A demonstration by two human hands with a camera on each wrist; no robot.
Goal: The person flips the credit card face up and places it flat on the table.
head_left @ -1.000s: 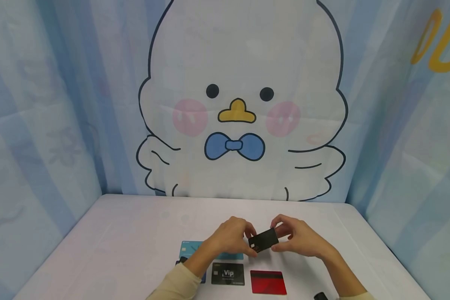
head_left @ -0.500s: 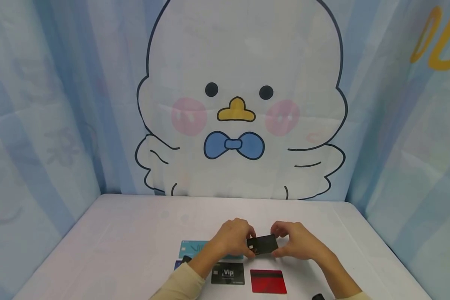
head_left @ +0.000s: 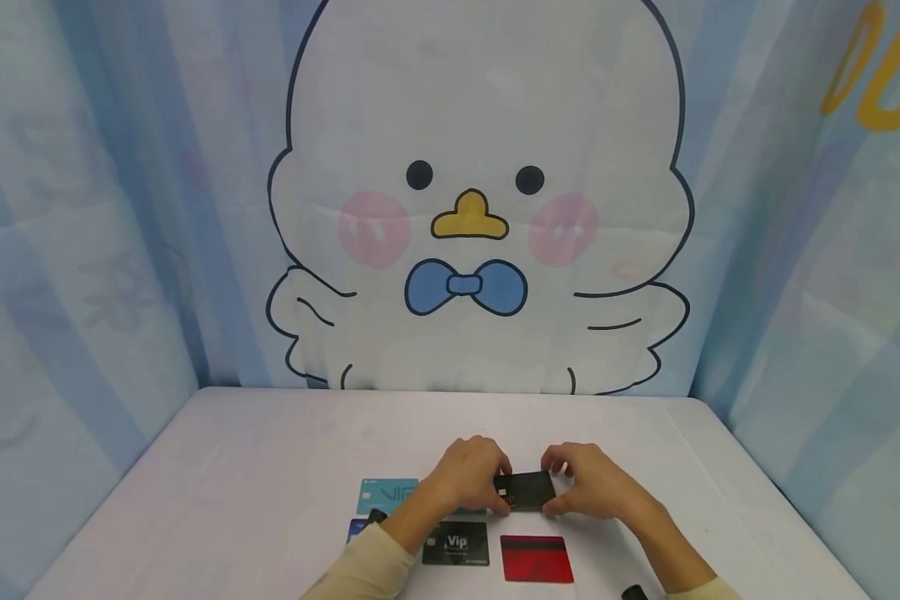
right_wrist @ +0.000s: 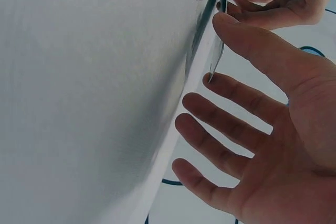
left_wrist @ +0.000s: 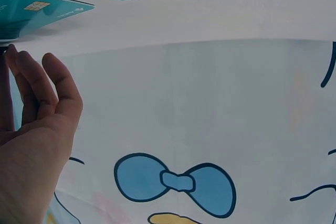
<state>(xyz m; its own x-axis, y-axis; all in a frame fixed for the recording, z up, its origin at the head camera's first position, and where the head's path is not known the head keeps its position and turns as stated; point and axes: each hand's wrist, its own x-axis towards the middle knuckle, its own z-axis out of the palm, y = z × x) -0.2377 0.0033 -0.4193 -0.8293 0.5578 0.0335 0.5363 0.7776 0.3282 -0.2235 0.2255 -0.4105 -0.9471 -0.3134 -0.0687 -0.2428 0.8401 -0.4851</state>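
A black card [head_left: 527, 492] with a small chip at its left end is held level, close over the white table, between both hands. My left hand [head_left: 468, 473] pinches its left end with thumb and fingers. At the right end, my right hand [head_left: 588, 482] holds the card by thumb and index finger; the right wrist view shows the other fingers spread apart. That view catches the card [right_wrist: 217, 59] nearly edge-on, with the left hand [right_wrist: 283, 3] beyond it. In the left wrist view, the left hand [left_wrist: 42, 103] hides most of what its fingertips hold.
Nearer me lie a black Vip card [head_left: 456, 546] and a red card [head_left: 537, 560] with a dark stripe. A teal VIP card [head_left: 385, 495] and a blue card [head_left: 356, 527] are partly covered by the left forearm. Printed curtains surround the table [head_left: 270, 450].
The black card has been lowered toward the table and turned from tilted to nearly level. Both hands have come down slightly with it, the right one most. The other cards stay put.
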